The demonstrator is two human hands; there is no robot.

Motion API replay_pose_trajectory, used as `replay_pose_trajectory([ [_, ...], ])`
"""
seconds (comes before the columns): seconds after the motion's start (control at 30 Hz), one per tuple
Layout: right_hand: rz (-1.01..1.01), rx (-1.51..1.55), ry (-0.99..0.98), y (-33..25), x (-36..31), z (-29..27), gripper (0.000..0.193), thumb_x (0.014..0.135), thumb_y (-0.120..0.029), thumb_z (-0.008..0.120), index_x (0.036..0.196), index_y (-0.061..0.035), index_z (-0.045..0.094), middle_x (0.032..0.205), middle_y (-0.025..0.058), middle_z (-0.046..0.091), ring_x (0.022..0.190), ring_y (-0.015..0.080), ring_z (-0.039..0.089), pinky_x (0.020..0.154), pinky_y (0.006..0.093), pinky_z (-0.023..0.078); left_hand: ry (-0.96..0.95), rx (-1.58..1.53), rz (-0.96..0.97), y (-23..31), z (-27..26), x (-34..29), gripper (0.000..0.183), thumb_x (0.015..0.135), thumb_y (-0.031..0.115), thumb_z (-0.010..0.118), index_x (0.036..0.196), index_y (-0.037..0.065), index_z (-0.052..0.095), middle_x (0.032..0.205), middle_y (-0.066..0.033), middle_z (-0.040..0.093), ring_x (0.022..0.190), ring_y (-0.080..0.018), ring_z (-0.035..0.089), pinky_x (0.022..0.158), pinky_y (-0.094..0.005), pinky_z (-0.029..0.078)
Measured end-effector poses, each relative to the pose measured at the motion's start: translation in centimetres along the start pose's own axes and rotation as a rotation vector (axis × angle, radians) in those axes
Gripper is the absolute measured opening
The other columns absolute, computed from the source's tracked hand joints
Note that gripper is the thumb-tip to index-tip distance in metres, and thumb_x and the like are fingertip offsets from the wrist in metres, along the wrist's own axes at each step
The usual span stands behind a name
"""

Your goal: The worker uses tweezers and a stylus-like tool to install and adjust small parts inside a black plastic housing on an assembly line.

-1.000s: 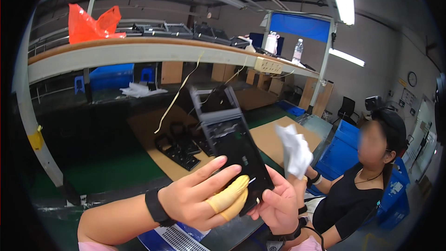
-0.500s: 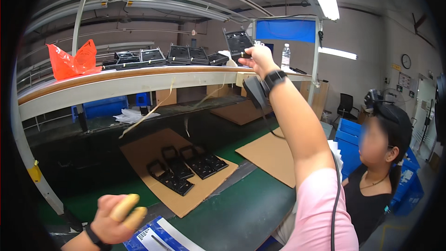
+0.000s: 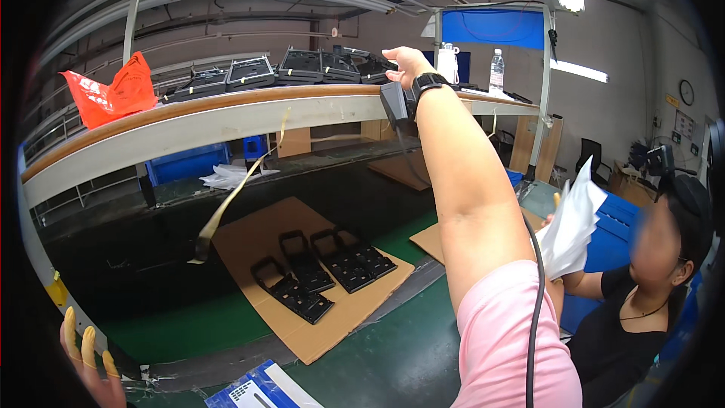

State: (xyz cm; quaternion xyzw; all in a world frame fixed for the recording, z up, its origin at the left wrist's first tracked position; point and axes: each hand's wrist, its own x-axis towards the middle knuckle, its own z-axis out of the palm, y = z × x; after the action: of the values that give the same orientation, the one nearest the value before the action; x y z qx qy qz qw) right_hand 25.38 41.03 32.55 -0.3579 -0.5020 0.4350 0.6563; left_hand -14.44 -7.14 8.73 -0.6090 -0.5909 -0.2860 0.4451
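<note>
My right hand [image 3: 408, 66] is stretched up to the shelf [image 3: 219, 98], a black watch on its wrist. Its thumb and fingers are apart beside a black plastic frame [image 3: 372, 66] at the right end of a row of similar frames [image 3: 300, 64]; whether a fingertip still touches it is hard to see. My left hand [image 3: 92, 370], with yellow finger covers, is at the lower left edge, fingers spread and holding nothing. Below the shelf, several black frames with loop handles [image 3: 306, 298] lie on a cardboard sheet [image 3: 310, 344] on the green bench.
A red plastic bag [image 3: 113, 94] sits at the shelf's left end; a water bottle [image 3: 496, 73] stands toward its right. Tape strips [image 3: 242, 193] hang below the shelf edge. At right, a co-worker [image 3: 642, 302] holds white sheets [image 3: 570, 223]. A blue-and-white packet [image 3: 260, 391] lies in front.
My right hand has lowered the black frame onto the shelf and opened. My left hand has moved left, its fingers spreading. The co-worker's white sheets have risen into view.
</note>
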Motion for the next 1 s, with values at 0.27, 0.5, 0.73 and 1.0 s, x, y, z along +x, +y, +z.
replay_pose_trajectory([
  [0.27, -0.605, -0.172, 0.228, -0.4, -1.2, -0.1, 0.009, 0.072, -0.002, 0.056, 0.080, 0.0006, 0.055, 0.071, 0.0071, 0.056, 0.059, 0.0128, 0.053, 0.053, 0.0221, 0.043, -0.083, -0.071, -0.016, 1.6, -1.0, -0.3, 0.034, 0.075, 0.002, 0.048, 0.109, 0.004, 0.047, 0.129, -0.0199, 0.032, 0.118, -0.0377, 0.030, 0.097, -0.0455, 0.023],
  [0.5, -1.385, -0.534, -0.359, 3.1, -26.0, 6.9, 0.010, 0.066, 0.002, 0.053, 0.076, -0.0001, 0.054, 0.073, 0.0109, 0.054, 0.066, 0.0244, 0.053, 0.060, 0.0301, 0.043, -0.058, -0.168, -0.065, 0.0, -0.6, -3.9, 0.033, 0.070, 0.001, 0.053, 0.103, 0.003, 0.050, 0.123, -0.0212, 0.038, 0.109, -0.0370, 0.038, 0.091, -0.0442, 0.030],
  [0.73, -0.940, -0.832, -1.758, 13.3, -46.4, 2.5, 0.013, 0.070, -0.010, 0.049, 0.075, 0.0010, 0.056, 0.090, 0.0151, 0.052, 0.081, 0.0246, 0.051, 0.066, 0.0316, 0.045, -0.066, -0.435, -0.121, 2.1, 1.8, -9.0, 0.027, 0.065, -0.001, 0.056, 0.092, 0.003, 0.056, 0.114, -0.0186, 0.046, 0.102, -0.0341, 0.043, 0.085, -0.0410, 0.035],
  [1.0, -0.079, -1.006, -1.446, 18.5, -43.6, 6.3, 0.026, 0.072, -0.018, 0.061, 0.088, 0.0025, 0.056, 0.071, 0.0138, 0.061, 0.065, 0.0229, 0.060, 0.059, 0.0303, 0.046, -0.078, -1.211, -0.843, -0.2, 6.8, -14.7, 0.026, 0.075, -0.006, 0.049, 0.100, -0.001, 0.053, 0.114, -0.0087, 0.048, 0.102, -0.0151, 0.047, 0.083, -0.0247, 0.038],
])
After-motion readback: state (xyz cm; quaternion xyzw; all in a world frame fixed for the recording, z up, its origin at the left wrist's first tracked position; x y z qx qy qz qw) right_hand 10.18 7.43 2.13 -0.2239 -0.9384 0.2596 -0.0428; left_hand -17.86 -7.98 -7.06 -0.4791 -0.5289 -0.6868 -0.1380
